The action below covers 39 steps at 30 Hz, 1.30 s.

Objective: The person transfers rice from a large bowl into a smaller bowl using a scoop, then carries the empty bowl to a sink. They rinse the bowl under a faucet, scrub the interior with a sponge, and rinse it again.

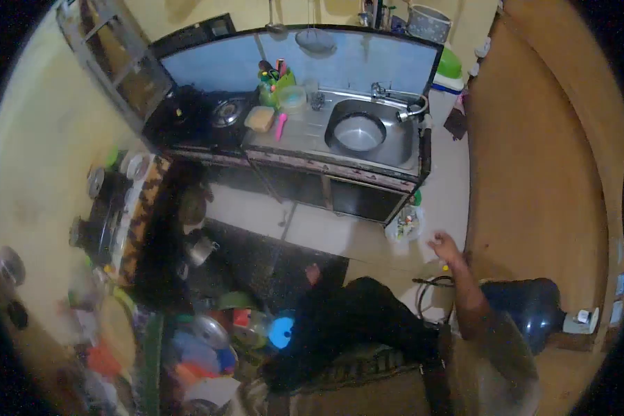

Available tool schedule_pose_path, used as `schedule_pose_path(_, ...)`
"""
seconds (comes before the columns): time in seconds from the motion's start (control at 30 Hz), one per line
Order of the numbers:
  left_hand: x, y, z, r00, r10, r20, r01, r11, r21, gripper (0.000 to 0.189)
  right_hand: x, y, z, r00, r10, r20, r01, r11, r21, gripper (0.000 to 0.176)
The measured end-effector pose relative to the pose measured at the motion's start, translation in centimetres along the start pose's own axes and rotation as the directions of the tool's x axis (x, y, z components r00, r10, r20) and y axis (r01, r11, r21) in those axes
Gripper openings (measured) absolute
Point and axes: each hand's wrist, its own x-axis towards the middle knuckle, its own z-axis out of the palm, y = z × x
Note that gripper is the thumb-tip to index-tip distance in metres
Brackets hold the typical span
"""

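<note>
My right hand [445, 247] is stretched out over the tiled floor with its fingers spread and nothing in it. It hovers just right of a white bag of scraps [405, 225] that lies on the floor by the corner of the sink counter [340, 163]. My forearm runs down to the lower right. My dark trouser leg [357, 326] and one foot [313, 274] reach toward a dark floor mat [263, 256]. My left hand is out of view.
A steel sink [359, 132] with a tap and a gas stove [208, 114] stand on the counter. A blue water jug [530, 305] sits at the right by a wooden door. Pots, lids and plastic ware crowd the lower left floor [208, 340].
</note>
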Motion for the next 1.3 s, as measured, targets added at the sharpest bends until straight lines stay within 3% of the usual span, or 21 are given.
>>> schedule_pose_path(0.03, 2.3, 1.0, -2.3, 0.999, 0.046, -0.014, -0.045, 0.999, 0.027, 0.047, 2.0, -3.5, 1.0, 0.985, -0.17, -0.026, 0.17, 0.985, 0.015, 0.043)
schedule_pose_path(0.13, 10.5, 6.0, -10.3, 0.965, 0.255, -0.063, -0.237, 0.949, 0.208, 0.046, 2.2, -20.6, 1.8, 0.982, -0.188, -0.023, 0.187, 0.942, 0.278, 0.052)
schedule_pose_path(0.2, 17.0, 9.7, -16.3, 0.816, 0.574, -0.07, -0.414, 0.664, 0.623, 0.045, 6.0, -26.0, 3.7, 0.965, -0.26, 0.021, 0.239, 0.915, 0.324, 0.056)
schedule_pose_path(0.27, 23.4, 14.7, -22.6, 0.56, 0.821, -0.109, -0.309, 0.329, 0.893, 0.043, 10.7, -30.6, 5.8, 0.945, -0.326, 0.005, 0.305, 0.89, 0.34, 0.056)
schedule_pose_path(0.3, 23.5, 17.2, -25.2, 0.589, 0.708, -0.389, -0.699, 0.688, 0.195, 0.039, 13.7, -32.3, 6.7, 0.94, -0.341, 0.004, 0.321, 0.887, 0.332, 0.056)
schedule_pose_path(0.33, 24.1, 20.5, -28.6, 0.756, 0.455, -0.471, -0.648, 0.42, -0.635, 0.035, 16.7, -34.0, 7.4, 0.899, -0.435, -0.057, 0.438, 0.886, 0.154, 0.057)
schedule_pose_path(0.4, 15.3, 30.6, -33.5, 0.697, 0.471, -0.54, -0.698, 0.616, -0.365, 0.028, 22.5, -38.7, 8.1, 0.878, -0.477, -0.044, 0.477, 0.879, -0.019, 0.059)
schedule_pose_path(0.53, 7.3, 41.8, -35.4, 0.661, 0.485, -0.573, -0.722, 0.618, -0.31, 0.024, 35.2, -46.2, 10.2, 0.885, -0.457, 0.093, 0.459, 0.888, -0.002, 0.061)
schedule_pose_path(0.6, 7.1, 42.6, -32.9, 0.686, 0.478, -0.549, -0.697, 0.649, -0.305, 0.026, 43.2, -45.7, 15.2, 0.75, -0.658, -0.073, 0.64, 0.748, -0.175, 0.062)
schedule_pose_path(0.67, 8.5, 43.4, -29.4, 0.712, 0.531, -0.459, -0.695, 0.44, -0.569, 0.03, 46.5, -46.8, 18.1, 0.739, -0.667, -0.092, 0.641, 0.739, -0.209, 0.061)
schedule_pose_path(0.7, 9.4, 45.8, -30.9, 0.813, 0.581, -0.033, -0.535, 0.723, -0.438, 0.032, 47.7, -46.6, 19.4, 0.727, -0.676, -0.12, 0.633, 0.727, -0.266, 0.059)
schedule_pose_path(0.73, 9.5, 48.0, -32.3, 0.812, 0.429, 0.395, -0.388, 0.903, -0.184, 0.033, 48.3, -45.9, 21.1, 0.742, -0.664, -0.092, 0.628, 0.737, -0.251, 0.059)
schedule_pose_path(0.77, 8.6, 49.2, -31.1, 0.816, 0.405, 0.412, -0.358, 0.914, -0.189, 0.033, 48.9, -45.0, 22.5, 0.74, -0.657, -0.146, 0.604, 0.744, -0.287, 0.05)
schedule_pose_path(0.83, 6.5, 53.6, -27.8, 0.696, 0.712, -0.091, -0.717, 0.697, -0.035, 0.032, 49.8, -43.5, 23.5, 0.742, -0.645, -0.186, 0.573, 0.753, -0.325, 0.042)
schedule_pose_path(0.93, 5.4, 64.0, -30.7, 0.66, 0.75, -0.027, -0.748, 0.655, -0.103, 0.03, 49.4, -43.2, 21.4, 0.828, -0.558, -0.047, 0.528, 0.806, -0.269, 0.023)
schedule_pose_path(1.0, 11.1, 65.2, -28.5, 0.476, 0.879, -0.005, -0.868, 0.471, 0.155, 0.029, 45.5, -42.4, 18.7, 0.841, -0.475, -0.257, 0.468, 0.879, -0.092, 0.016)
schedule_pose_path(1.07, 8.7, 73.0, -32.2, 0.509, 0.832, 0.22, -0.815, 0.383, 0.436, 0.03, 43.3, -38.4, 16.5, 0.734, -0.586, -0.344, 0.582, 0.803, -0.126, 0.018)
schedule_pose_path(1.13, 13.1, 74.9, -30.6, 0.207, 0.964, 0.166, -0.874, 0.106, 0.474, 0.034, 39.1, -35.3, 13.7, 0.881, -0.297, -0.367, 0.307, 0.951, -0.033, 0.023)
schedule_pose_path(1.2, 16.0, 76.8, -28.6, 0.104, 0.986, 0.132, -0.86, 0.023, 0.509, 0.036, 39.0, -29.0, 13.1, 0.976, -0.132, -0.174, 0.155, 0.98, 0.125, 0.027)
schedule_pose_path(1.23, 16.6, 77.5, -27.8, -0.006, 0.996, 0.094, -0.832, -0.057, 0.552, 0.039, 39.4, -27.2, 13.1, 0.976, -0.122, -0.179, 0.146, 0.981, 0.126, 0.027)
schedule_pose_path(1.3, 17.0, 78.5, -26.9, 0.079, 0.985, 0.152, -0.866, -0.008, 0.5, 0.038, 41.3, -24.6, 13.5, 0.969, -0.221, -0.112, 0.194, 0.957, -0.214, 0.026)
